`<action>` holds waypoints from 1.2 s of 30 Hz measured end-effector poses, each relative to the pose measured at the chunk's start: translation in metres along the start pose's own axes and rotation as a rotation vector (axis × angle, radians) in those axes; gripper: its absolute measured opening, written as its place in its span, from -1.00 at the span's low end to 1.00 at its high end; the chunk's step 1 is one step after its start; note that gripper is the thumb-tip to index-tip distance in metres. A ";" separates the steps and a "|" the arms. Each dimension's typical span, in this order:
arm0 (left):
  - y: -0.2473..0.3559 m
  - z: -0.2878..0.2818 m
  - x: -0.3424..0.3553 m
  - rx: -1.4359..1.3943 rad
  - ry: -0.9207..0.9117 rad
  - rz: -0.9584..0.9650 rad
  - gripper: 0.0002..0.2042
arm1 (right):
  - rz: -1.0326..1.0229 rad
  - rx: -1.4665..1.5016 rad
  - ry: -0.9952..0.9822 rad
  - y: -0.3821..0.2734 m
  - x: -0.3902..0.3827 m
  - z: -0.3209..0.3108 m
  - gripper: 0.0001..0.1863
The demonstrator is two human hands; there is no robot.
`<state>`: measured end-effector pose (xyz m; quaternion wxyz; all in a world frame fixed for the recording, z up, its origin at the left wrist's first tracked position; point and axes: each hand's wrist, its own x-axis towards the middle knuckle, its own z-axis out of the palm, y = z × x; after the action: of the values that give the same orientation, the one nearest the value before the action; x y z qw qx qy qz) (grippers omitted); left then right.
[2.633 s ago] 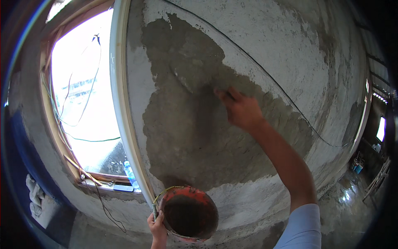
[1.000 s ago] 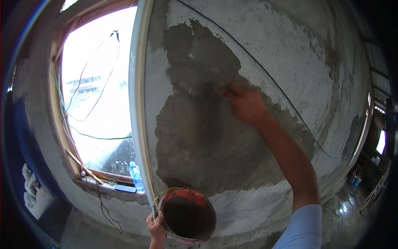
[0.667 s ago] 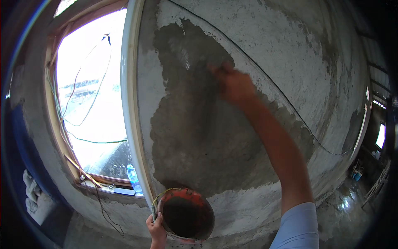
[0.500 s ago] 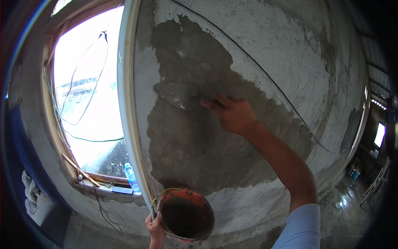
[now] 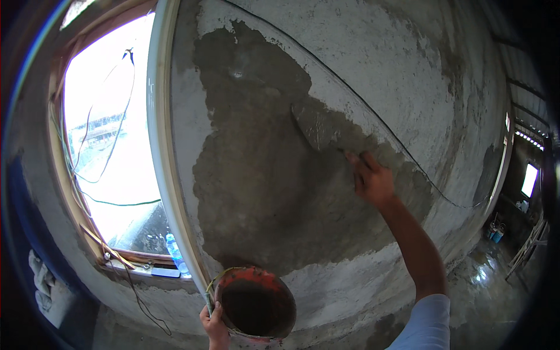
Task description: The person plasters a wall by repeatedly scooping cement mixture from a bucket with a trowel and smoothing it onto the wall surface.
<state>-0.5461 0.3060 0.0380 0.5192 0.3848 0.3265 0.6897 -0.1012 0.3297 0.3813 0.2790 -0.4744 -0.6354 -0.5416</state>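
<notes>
My right hand (image 5: 373,178) is closed on the handle of a trowel (image 5: 315,128), whose blade lies against the patch of dark wet plaster (image 5: 256,175) on the wall, near that patch's upper right edge. Low in the head view my left hand (image 5: 214,324) grips the handle at the left side of a round bucket (image 5: 252,303), red inside and holding dark grey mix. The bucket is tilted, with its opening toward me, just below the plaster patch and beside a long pale vertical strip (image 5: 162,146).
On the left is a bright window (image 5: 105,134) with hanging wires, a plastic bottle (image 5: 176,254) and a blue flat object (image 5: 165,272) on its sill. A black cable (image 5: 373,111) crosses the wall diagonally. White sacks (image 5: 42,280) lie left; sticks (image 5: 528,242) lean at right.
My right hand and the trowel have moved right and a little down from half a second ago, after sweeping higher on the patch earlier. My left hand still holds the bucket low.
</notes>
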 end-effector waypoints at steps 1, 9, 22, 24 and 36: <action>-0.001 0.000 0.000 0.017 0.010 0.009 -0.78 | -0.017 0.026 0.034 0.000 -0.006 -0.004 -0.33; -0.006 0.020 -0.007 0.032 -0.048 -0.024 -0.80 | 0.065 0.024 0.142 0.029 0.066 -0.020 -0.37; 0.006 0.026 -0.010 -0.010 -0.029 -0.061 -0.85 | 0.240 0.225 0.099 0.005 -0.005 -0.030 -0.29; 0.005 0.030 -0.013 -0.003 -0.042 -0.057 -0.85 | 0.163 0.172 0.191 0.000 0.035 -0.015 -0.35; 0.005 -0.004 -0.017 -0.062 -0.117 -0.061 -0.87 | -0.118 0.048 -0.130 -0.048 0.042 -0.016 -0.29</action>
<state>-0.5487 0.2883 0.0369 0.5697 0.3980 0.2856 0.6599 -0.1639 0.3291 0.4012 0.2159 -0.4634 -0.6917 -0.5100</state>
